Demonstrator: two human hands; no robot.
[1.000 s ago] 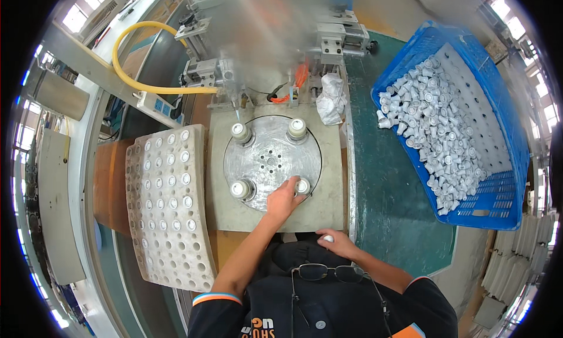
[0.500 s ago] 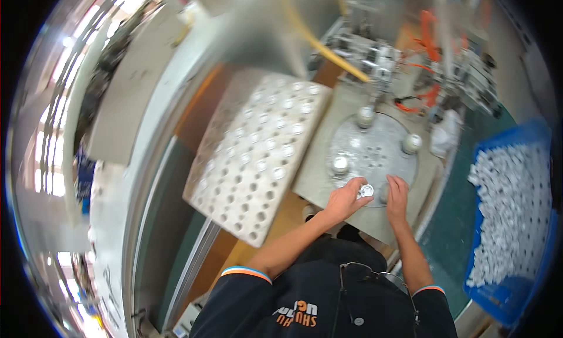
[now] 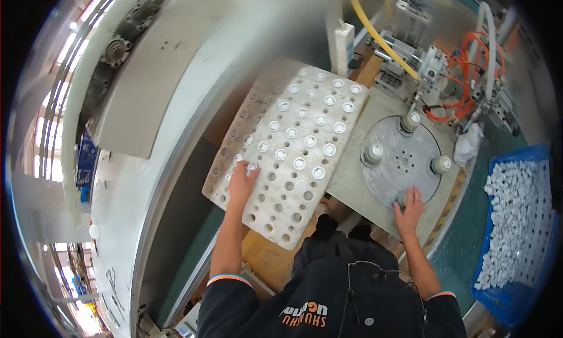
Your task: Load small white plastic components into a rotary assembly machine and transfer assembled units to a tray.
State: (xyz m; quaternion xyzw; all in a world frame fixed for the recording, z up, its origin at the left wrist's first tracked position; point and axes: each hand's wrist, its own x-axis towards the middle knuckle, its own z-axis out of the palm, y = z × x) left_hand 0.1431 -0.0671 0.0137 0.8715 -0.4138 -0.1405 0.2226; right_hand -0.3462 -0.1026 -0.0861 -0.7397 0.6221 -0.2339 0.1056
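At the near left part of a pale perforated tray [image 3: 274, 212], my left hand [image 3: 239, 188] pinches a small round white part [image 3: 252, 167] between thumb and fingers, down at one of the holes. Several like parts sit in the tray's farther rows. My right hand [image 3: 410, 213] is at the near edge of a round metal turntable [image 3: 387, 182], its thumb and fingers curved around a short cylindrical holder [image 3: 402, 198], partly hidden by them. Other holders stand on the disc: one at the left [image 3: 372, 154], one at the far side [image 3: 410, 121] and one at the right [image 3: 440, 165].
Behind the turntable stand metal clamps and cylinders [image 3: 431, 65] with orange tubes [image 3: 466, 50] and a yellow hose [image 3: 381, 36]. A blue crate [image 3: 489, 267] of small whitish parts lies at the right. A white curved machine housing [image 3: 176, 97] runs along the left.
My left hand has moved left from the turntable to the tray with the round white part. My right hand stays at the turntable's near edge. The head view has shifted.
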